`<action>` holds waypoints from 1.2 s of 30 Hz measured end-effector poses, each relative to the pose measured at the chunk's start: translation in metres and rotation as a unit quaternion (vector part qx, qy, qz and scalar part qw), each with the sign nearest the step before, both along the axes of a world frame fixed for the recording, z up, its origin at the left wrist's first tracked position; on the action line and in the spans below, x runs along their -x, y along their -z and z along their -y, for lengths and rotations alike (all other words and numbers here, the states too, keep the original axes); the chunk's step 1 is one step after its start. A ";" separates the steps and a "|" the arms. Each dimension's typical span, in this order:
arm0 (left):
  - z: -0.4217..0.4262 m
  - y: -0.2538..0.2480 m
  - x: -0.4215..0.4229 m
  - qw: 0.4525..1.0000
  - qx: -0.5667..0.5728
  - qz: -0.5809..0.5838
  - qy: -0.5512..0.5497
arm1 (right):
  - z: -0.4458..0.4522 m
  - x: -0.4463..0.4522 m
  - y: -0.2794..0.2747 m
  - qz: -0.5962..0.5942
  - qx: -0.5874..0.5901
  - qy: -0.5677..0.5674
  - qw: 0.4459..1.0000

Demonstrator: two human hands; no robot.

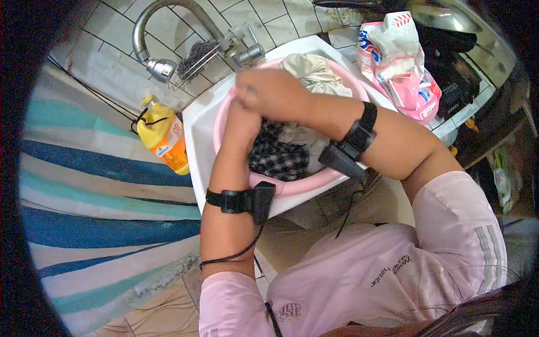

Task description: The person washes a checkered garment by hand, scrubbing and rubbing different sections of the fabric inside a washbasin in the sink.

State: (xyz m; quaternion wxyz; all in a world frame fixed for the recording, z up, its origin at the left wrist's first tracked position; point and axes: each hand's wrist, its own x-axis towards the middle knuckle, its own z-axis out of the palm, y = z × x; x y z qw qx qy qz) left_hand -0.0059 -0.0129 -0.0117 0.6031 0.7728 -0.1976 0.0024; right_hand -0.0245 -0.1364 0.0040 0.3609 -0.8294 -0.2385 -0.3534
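Over a pink basin (286, 187), my right hand (269, 92) and my left hand (242, 124) are pressed together, both blurred by motion. A dark checked cloth (279, 159) runs from the basin up to the hands, its upper part blurred too. The fingers of both hands look closed around it, though the right hand covers most of the left one's fingers. Pale cream cloth (317, 76) is bunched at the basin's far side, behind my right hand. Each forearm wears a black strap with a small device.
The basin sits in a white sink (197, 151). A curved metal faucet (163, 68) hangs at the back left. Left of the sink stands a yellow bottle (163, 137). An opened pink and white packet (400, 67) is on the right, near dark pans (449, 42). A striped curtain (106, 196) covers the left side.
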 end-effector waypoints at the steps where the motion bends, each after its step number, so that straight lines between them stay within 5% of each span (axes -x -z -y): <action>1: 0.000 -0.006 0.006 1.000 0.000 -0.001 -0.001 | 0.005 -0.006 -0.002 -0.052 -0.045 0.037 0.997; 4: 0.002 -0.021 0.019 0.993 -0.110 0.028 0.035 | 0.021 -0.025 0.007 -0.074 -0.136 0.038 0.987; 12: -0.001 -0.019 0.004 0.963 0.261 -0.030 -0.054 | 0.025 -0.019 0.001 -0.189 -0.289 -0.123 0.930; 15: -0.007 -0.018 0.001 0.953 0.278 -0.085 -0.084 | 0.018 -0.019 0.017 -0.152 -0.149 -0.174 0.962; 21: -0.016 -0.017 -0.007 0.960 0.258 -0.103 -0.028 | 0.026 -0.020 0.012 -0.257 -0.143 -0.065 0.954; 25: -0.019 -0.028 0.003 0.957 0.258 -0.102 -0.082 | 0.043 -0.030 0.005 -0.142 -0.310 0.057 0.938; 27: -0.029 -0.030 0.000 0.980 -0.158 0.061 -0.101 | 0.055 -0.025 -0.004 -0.086 -0.347 0.109 0.927; 29: -0.041 -0.003 -0.023 0.976 -0.194 0.102 -0.012 | 0.056 -0.034 0.003 -0.062 -0.368 0.133 0.918; 31: -0.035 -0.013 -0.009 0.897 -0.439 -0.022 0.033 | 0.053 -0.022 -0.005 -0.067 -0.418 0.154 0.893; 36: -0.033 -0.022 -0.006 0.857 -0.512 -0.046 0.031 | 0.052 -0.051 0.015 -0.110 -0.420 0.043 0.900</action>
